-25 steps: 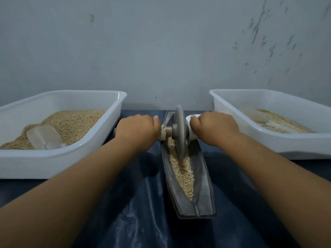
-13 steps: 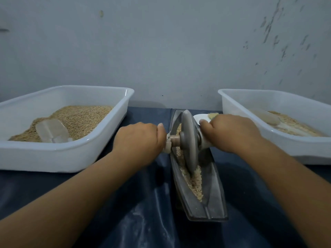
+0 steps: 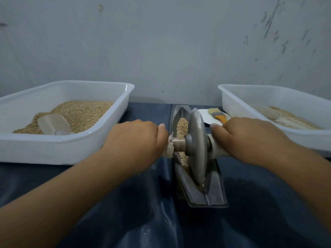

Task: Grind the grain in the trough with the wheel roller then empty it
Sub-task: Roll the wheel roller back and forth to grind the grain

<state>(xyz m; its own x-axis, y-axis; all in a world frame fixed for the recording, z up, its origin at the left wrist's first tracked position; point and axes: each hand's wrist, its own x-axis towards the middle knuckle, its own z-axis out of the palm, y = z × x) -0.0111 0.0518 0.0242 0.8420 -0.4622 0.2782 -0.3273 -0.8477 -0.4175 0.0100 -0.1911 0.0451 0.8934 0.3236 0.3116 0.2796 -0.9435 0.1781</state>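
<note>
Two hands' fingers gripping one wheel roller (image 3: 196,145), left hand (image 3: 136,140), right hand (image 3: 250,138), one trough (image 3: 211,192), two tubs

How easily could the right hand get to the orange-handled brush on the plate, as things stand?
Probably easily. The brush lies on the white plate just beyond the right hand, with nothing between them, but that hand's grip is on the wheel roller handle and must let go first.

A: Dim, bluish light, soft and even; faint sheen on the dark surface (image 3: 125,221) at six o'clock.
B: Wide-angle bend at nine and three; forearms slightly soft, wall (image 3: 161,42) flat grey.
</note>
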